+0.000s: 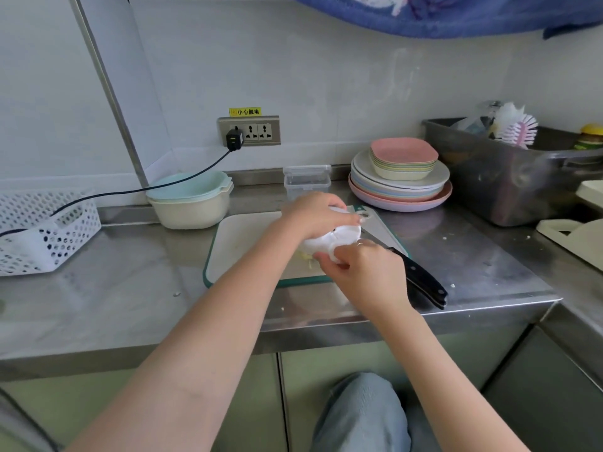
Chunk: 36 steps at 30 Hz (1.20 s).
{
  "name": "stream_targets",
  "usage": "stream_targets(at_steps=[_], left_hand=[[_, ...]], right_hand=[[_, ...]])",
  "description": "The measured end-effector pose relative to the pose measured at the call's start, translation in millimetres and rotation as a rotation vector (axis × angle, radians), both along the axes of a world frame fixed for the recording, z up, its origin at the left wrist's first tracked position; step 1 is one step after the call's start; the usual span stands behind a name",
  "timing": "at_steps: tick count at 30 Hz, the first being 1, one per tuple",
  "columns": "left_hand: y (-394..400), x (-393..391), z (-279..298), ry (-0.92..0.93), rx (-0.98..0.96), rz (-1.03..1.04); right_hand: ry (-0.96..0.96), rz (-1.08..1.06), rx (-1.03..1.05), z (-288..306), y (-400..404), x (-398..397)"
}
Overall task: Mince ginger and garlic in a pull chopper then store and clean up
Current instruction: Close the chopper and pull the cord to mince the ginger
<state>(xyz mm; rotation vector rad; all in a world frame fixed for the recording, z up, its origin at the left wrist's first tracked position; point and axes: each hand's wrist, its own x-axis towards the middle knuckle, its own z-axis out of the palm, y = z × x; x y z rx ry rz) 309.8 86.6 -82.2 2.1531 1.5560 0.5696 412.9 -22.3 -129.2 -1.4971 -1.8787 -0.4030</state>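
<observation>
The white pull chopper (pixel 339 238) is held over the white cutting board (pixel 248 243) with its green rim. My left hand (pixel 313 215) grips the chopper from above. My right hand (pixel 365 272) pinches its white pull handle at the near side. A few pale bits of ginger or garlic (pixel 77 256) cannot be made out; some pale bits (pixel 305 256) show under the chopper on the board. A black-handled knife (pixel 421 275) lies on the board's right edge, partly hidden by my right hand. A clear storage box (pixel 306 181) with its lid stands behind the board.
Stacked bowls (pixel 191 199) stand at the back left, a white perforated basket (pixel 42 233) at the far left with a black cable across it. Stacked plates (pixel 401 177) and a metal tub (pixel 509 177) with a brush stand at the right. The counter edge runs near my knee.
</observation>
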Motion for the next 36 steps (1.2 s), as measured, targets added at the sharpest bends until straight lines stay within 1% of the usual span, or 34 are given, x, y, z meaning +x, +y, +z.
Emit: stream_targets(at_steps=[5, 7, 9, 11, 13, 16, 18, 21, 23, 25, 26, 27, 29, 30, 31, 33, 34, 36], left_hand=[[0, 2, 0, 0.011, 0.015, -0.018], [1, 0, 2, 0.011, 0.028, 0.004], [3, -1, 4, 0.013, 0.023, 0.012], [2, 0, 6, 0.031, 0.023, -0.005], [0, 1, 7, 0.061, 0.032, -0.01], [1, 0, 4, 0.12, 0.053, 0.008], [1, -1, 2, 0.155, 0.067, 0.008], [3, -3, 1, 0.146, 0.044, -0.004], [4, -4, 1, 0.156, 0.018, -0.006], [7, -4, 2, 0.124, -0.015, -0.015], [9, -4, 3, 0.088, -0.035, -0.019], [11, -5, 3, 0.061, -0.047, -0.022], [11, -6, 3, 0.071, -0.036, -0.02], [10, -5, 3, 0.098, -0.026, -0.021], [9, -4, 2, 0.129, -0.019, -0.023], [7, -3, 3, 0.146, -0.028, -0.034], [6, -4, 2, 0.123, -0.04, -0.039], [8, -7, 3, 0.07, -0.048, -0.048]], right_hand=[[0.051, 0.01, 0.087, 2, -4, -5], [0.06, -0.013, 0.151, 2, -20, -9], [0.049, -0.033, 0.2, -11, -47, 1], [0.085, -0.074, 0.17, -24, -72, 21], [0.136, -0.12, 0.157, -28, -77, 35], [0.128, -0.056, 0.143, -20, -54, 29], [0.094, -0.024, 0.094, -13, -30, 18], [0.088, 0.017, -0.012, -4, 3, 11], [0.079, 0.03, -0.018, 0, 11, 7], [0.046, 0.037, -0.047, -1, 0, 8], [0.036, 0.003, -0.049, -1, -14, 14], [0.043, -0.042, -0.009, -2, -31, 22], [0.128, -0.128, 0.026, -4, -58, 43], [0.17, -0.141, -0.014, -3, -60, 48], [0.188, -0.111, -0.078, -2, -53, 47], [0.108, 0.0, -0.133, 5, -26, 29], [0.075, 0.048, -0.146, 9, -15, 16], [0.073, 0.094, -0.193, 10, -5, 5]])
